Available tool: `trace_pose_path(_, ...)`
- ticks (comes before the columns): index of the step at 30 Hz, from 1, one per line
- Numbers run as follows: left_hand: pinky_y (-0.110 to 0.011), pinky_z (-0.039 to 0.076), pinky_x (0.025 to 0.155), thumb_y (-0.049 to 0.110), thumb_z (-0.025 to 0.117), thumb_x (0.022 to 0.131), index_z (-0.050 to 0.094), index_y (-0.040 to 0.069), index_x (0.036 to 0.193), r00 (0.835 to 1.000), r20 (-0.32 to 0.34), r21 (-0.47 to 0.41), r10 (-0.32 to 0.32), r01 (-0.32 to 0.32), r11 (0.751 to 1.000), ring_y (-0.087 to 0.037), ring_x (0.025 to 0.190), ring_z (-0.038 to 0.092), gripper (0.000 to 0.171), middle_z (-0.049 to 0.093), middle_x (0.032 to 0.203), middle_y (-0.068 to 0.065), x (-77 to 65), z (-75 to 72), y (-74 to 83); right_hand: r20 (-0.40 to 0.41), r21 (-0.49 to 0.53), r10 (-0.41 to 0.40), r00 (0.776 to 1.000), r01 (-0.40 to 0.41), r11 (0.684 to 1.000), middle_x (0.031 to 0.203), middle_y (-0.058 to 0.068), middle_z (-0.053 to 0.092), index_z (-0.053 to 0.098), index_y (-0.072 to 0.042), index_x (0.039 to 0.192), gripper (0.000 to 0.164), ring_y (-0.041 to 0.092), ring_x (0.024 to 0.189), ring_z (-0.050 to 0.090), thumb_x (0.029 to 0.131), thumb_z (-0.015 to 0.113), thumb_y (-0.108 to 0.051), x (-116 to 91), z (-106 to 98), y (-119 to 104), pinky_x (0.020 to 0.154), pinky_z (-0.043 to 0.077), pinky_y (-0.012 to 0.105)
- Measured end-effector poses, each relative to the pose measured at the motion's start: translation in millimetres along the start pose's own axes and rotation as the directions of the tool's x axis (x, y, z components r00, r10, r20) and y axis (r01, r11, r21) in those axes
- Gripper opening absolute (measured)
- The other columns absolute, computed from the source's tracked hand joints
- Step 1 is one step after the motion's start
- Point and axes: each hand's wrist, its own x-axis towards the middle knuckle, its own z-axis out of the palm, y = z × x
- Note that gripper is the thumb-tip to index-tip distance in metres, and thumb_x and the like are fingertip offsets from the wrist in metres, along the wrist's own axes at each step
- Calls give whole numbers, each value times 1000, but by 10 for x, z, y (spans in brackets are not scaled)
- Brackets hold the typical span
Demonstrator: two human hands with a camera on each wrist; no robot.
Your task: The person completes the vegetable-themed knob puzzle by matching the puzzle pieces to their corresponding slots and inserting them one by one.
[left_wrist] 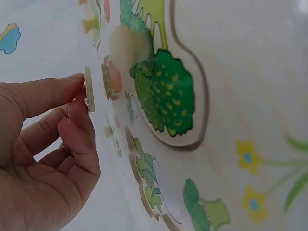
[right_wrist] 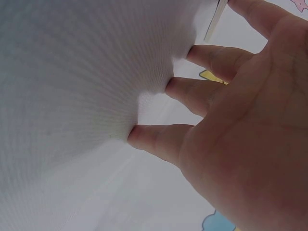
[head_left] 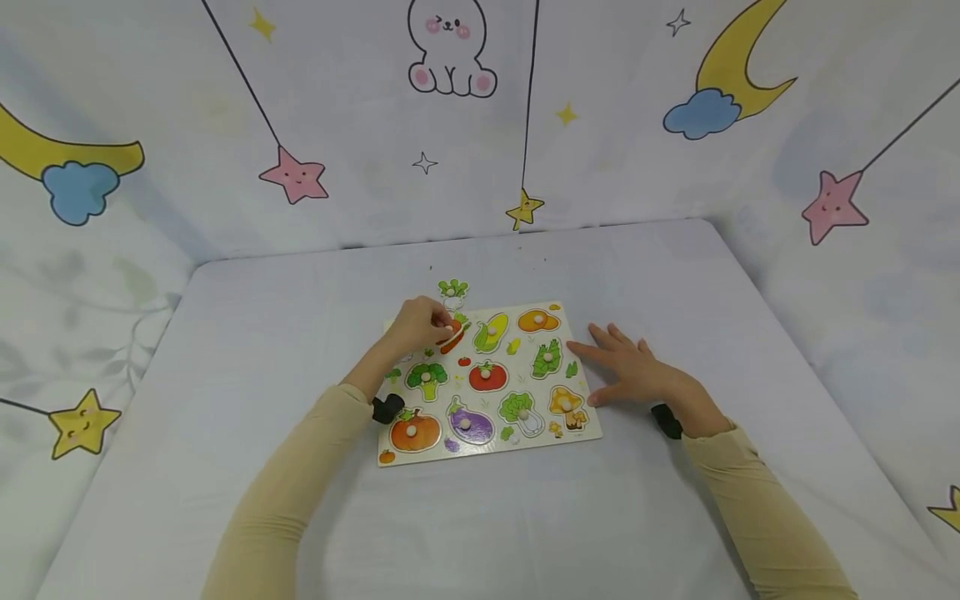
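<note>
My left hand [head_left: 420, 325] pinches a carrot puzzle piece [head_left: 453, 334] by its knob, over the upper left part of a wooden vegetable puzzle board [head_left: 520, 368]. From the left wrist view, the piece [left_wrist: 89, 90] appears edge-on between thumb and fingertips, held just off the board. A white radish piece [head_left: 452, 292] with green leaves overlaps the board's far edge, beyond the left hand. At the board's right edge, my right hand [head_left: 633, 371] lies with fingers spread; in the right wrist view its fingertips [right_wrist: 139, 134] press on the white cloth.
Several knobbed pieces sit in the board, among them a pumpkin [head_left: 414, 435], eggplant [head_left: 480, 429], tomato [head_left: 487, 379], broccoli [head_left: 427, 385] and corn [head_left: 493, 340]. White cloth [head_left: 480, 525] covers the table, and a printed cloth backdrop [head_left: 360, 100] rises behind it.
</note>
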Motion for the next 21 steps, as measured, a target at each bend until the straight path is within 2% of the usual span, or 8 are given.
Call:
trace_pose_path(11, -23, 42, 60, 12, 67, 91, 70, 2, 87, 1000, 31, 1, -6, 6, 1000, -17, 70, 51, 10, 63, 79, -8, 47, 106, -88, 1, 6, 6, 1000, -6, 1000, 163, 24, 6, 32, -19, 154, 91, 48, 149, -6, 78, 79, -39, -12, -6, -19, 109, -4, 76)
trace_pose_path(21, -23, 42, 59, 11, 68, 90, 69, 3, 83, 999, 43, -2, -25, 25, 1000, -18, 69, 51, 11, 63, 78, -8, 36, 92, -47, 5, 6, 5, 1000, -5, 1000, 163, 24, 5, 32, -19, 154, 91, 47, 149, -6, 78, 79, -39, -16, -16, -21, 109, -4, 76)
